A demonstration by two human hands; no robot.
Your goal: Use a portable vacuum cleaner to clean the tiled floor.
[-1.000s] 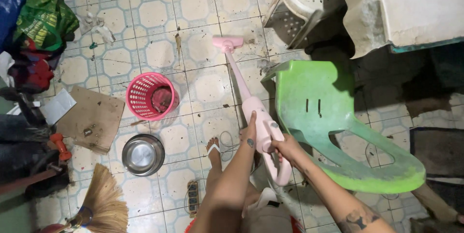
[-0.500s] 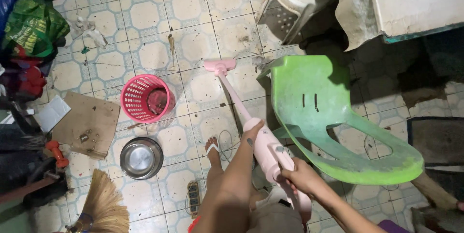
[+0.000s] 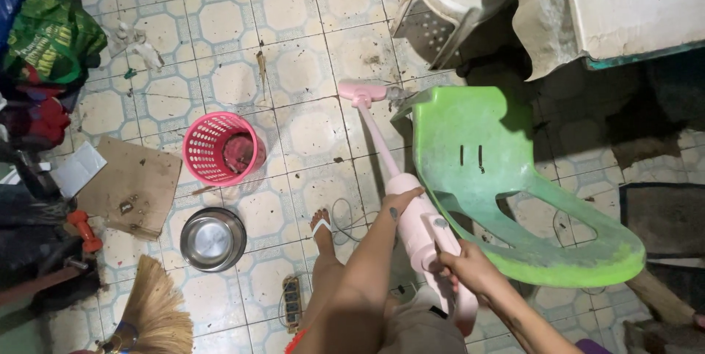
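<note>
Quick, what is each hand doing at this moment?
Left hand: rests on the body of the pink stick vacuum, fingers curled over it.
Right hand: closed around the vacuum's handle.

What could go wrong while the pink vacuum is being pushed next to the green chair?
The pink vacuum's head sits right by the green chair's edge, so it might bump or snag there. A thin white cord loops on the floor by the person's foot, so it could perhaps trip them or catch the vacuum. Both hands, left hand and right hand, grip the vacuum, leaving none free.
</note>
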